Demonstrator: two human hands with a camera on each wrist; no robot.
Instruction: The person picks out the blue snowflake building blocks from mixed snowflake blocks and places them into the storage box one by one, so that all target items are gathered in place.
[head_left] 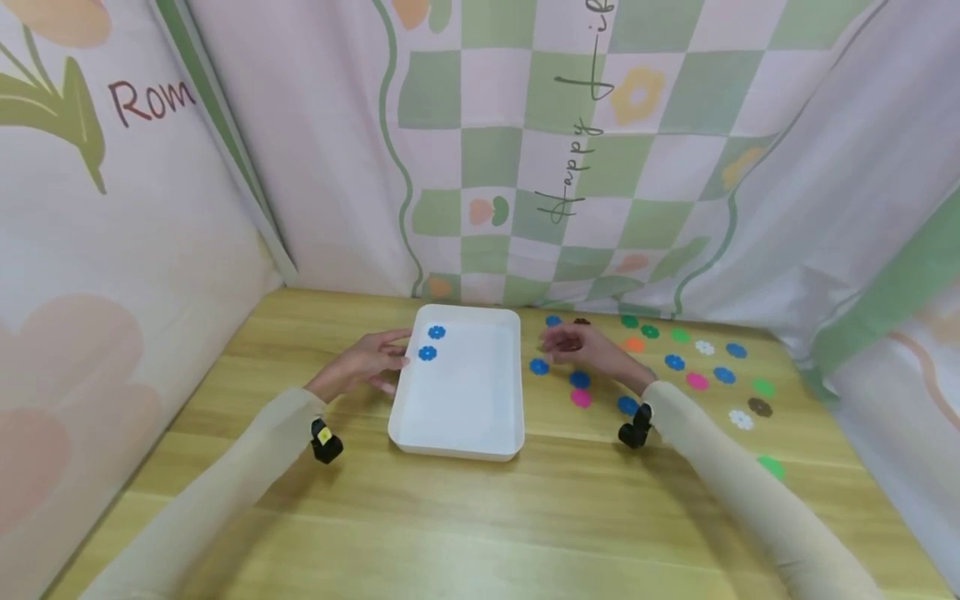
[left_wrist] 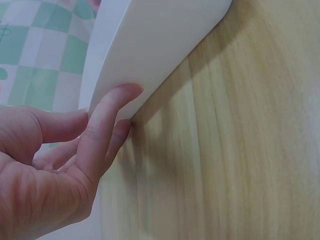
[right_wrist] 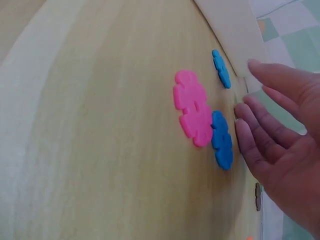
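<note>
Tray (head_left: 457,417), white and shallow, at the centre of the clock dial as read from the head view, upright on the wooden table (head_left: 480,517), two blue flower-shaped pieces (head_left: 427,353) lying flat inside it toward 10 and 11 o'clock. Left hand (head_left: 360,362), between 9 and 10 o'clock, touches the outer wall with its fingers, thumb apart from them at the rim, clamped on nothing. Right hand (head_left: 596,350), between 2 and 3 o'clock, hangs over the scattered pieces with thumb and fingers parted and nothing held. Just beside the tray at 3 o'clock lies a loose blue piece (head_left: 539,367); at the right hand's 6 o'clock, a pink piece (head_left: 581,398) lies close to a darker blue one (head_left: 580,380). Likely faults: the tray may slide toward 3 o'clock if the left fingers push, since nothing braces the opposite wall; a thin piece may skid under a hurried pinch; the black wrist camera (head_left: 636,429) may nudge the blue piece beside it if the forearm dips
</note>
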